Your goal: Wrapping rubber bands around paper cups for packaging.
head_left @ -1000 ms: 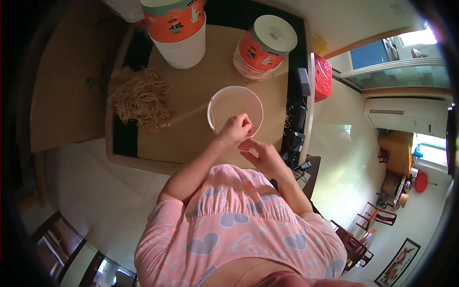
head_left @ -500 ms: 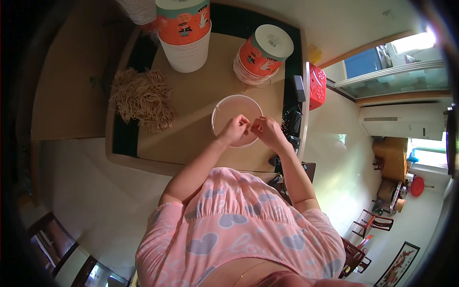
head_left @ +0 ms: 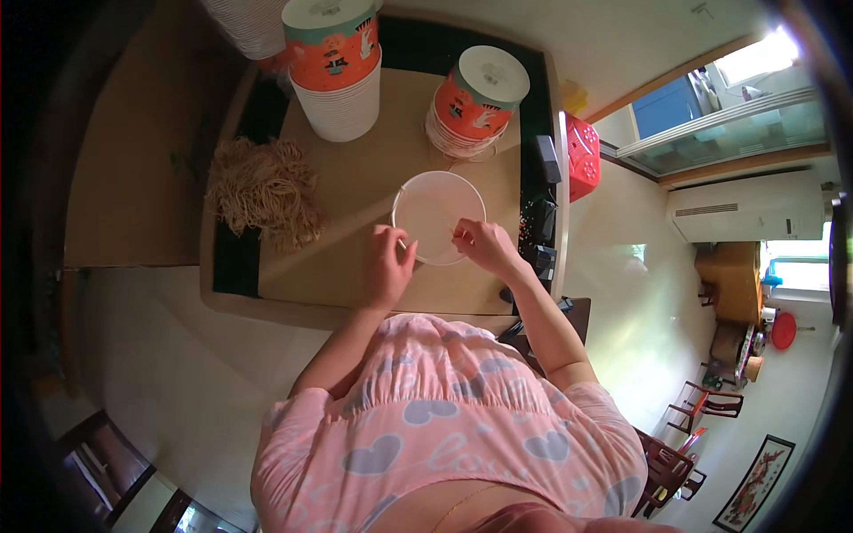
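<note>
A white paper bucket point(head_left: 439, 182) stands with its mouth up on the table, a bit of pale cord showing at its far left rim. At its near left edge, my left hand point(head_left: 388, 269) has its fingers and thumb closed on the rim. Over the right side of the mouth, my right hand point(head_left: 489, 248) pinches a thin pale strand that looks like cord point(head_left: 455, 230); most of it is hidden by the fingers. Left of the bucket lies a loose heap of beige cords point(head_left: 267, 194).
Behind the bucket, an upturned red and green bucket point(head_left: 471, 105) has cords around its lower part. A tall stack of nested buckets point(head_left: 336, 98) stands at the far left, another stack point(head_left: 244, 31) beside it. Small black boxes point(head_left: 545, 218) line the right edge, near a red plastic stool point(head_left: 582, 158).
My hands were close together over the bucket's near side and have come apart. The left moved left to the rim; the right shifted slightly left and nearer.
</note>
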Action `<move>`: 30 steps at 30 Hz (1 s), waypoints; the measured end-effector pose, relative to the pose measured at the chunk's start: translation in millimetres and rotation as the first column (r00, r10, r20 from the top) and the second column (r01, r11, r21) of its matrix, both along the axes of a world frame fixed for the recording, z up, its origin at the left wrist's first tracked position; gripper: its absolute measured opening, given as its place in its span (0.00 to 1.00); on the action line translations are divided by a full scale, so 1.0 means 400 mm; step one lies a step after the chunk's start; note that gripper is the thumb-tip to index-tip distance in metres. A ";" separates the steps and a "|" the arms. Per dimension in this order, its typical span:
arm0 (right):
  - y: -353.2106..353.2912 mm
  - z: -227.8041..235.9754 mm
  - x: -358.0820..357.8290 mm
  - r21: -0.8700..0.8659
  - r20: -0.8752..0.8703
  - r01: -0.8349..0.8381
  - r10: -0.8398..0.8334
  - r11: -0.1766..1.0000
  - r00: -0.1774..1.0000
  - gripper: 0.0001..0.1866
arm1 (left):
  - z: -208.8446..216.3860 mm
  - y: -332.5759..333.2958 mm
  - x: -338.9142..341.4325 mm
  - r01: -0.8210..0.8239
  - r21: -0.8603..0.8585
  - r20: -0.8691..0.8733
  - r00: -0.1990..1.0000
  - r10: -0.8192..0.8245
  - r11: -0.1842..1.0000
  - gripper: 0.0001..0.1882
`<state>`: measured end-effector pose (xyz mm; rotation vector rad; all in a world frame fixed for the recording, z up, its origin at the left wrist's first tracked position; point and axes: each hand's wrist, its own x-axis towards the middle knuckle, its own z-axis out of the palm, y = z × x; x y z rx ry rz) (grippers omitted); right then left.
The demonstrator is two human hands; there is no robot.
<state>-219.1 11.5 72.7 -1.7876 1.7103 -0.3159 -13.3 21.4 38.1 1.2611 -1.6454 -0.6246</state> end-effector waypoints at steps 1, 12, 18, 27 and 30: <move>0.000 0.005 0.009 0.068 0.033 0.018 -0.020 0.998 0.999 0.07 | -0.002 0.012 0.025 0.063 0.075 -0.001 0.998 -0.063 0.995 0.08; 0.036 -0.012 0.108 0.099 0.279 0.096 -0.120 0.990 0.953 0.08 | -0.294 0.133 0.061 0.189 0.507 -0.446 0.893 0.068 0.841 0.11; 0.049 -0.028 0.106 0.088 0.281 0.083 -0.104 0.993 0.954 0.07 | -0.277 0.033 0.068 0.192 0.724 -0.573 0.701 0.423 0.662 0.10; 0.061 -0.026 0.095 -0.007 0.193 0.012 -0.010 1.000 0.981 0.07 | -0.271 -0.018 0.082 0.218 0.764 -0.526 0.756 0.391 0.607 0.10; 0.063 -0.029 0.091 -0.011 0.215 0.002 0.001 1.000 0.977 0.07 | -0.259 -0.061 0.094 0.172 0.557 -0.659 0.686 0.308 0.812 0.21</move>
